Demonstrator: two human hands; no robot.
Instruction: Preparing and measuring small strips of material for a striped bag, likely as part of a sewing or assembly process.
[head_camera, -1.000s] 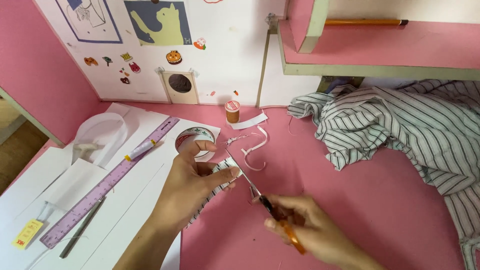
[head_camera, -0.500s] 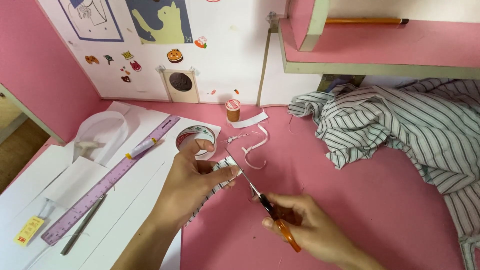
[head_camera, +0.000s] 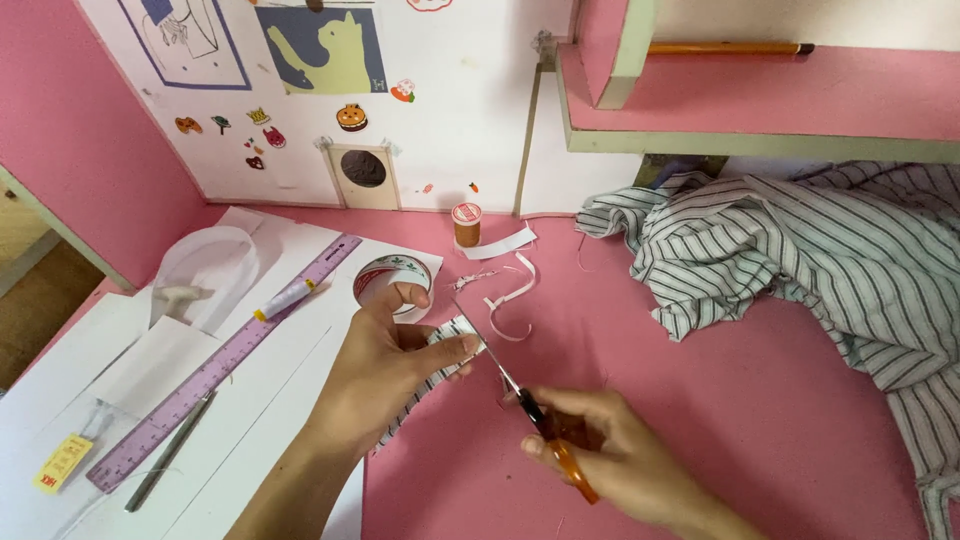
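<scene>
While the pink tabletop fills most of the head view, a crumpled white shirt with dark stripes lies heaped at its right, well apart from both hands. White paper sheets cover the left part of the surface, and on them lies a long purple plastic ruler, set diagonally, with a grey pencil-like stick just beside its lower end. Left hand: fingers closed in a pinch, thumb and forefinger gripping a small striped fabric strip that runs out from under the palm and ends at the fingertips near the table's middle. Right hand: fingers curled shut around the orange handles of a pair of slim scissors, whose blades point up-left and meet the strip's end just beside the left forefinger; whether the blades are parted cannot be told. Roll of patterned tape: just above the left thumb. Curled white fabric offcuts: near the blade tips. Small orange thread spool: upright by the back wall.
</scene>
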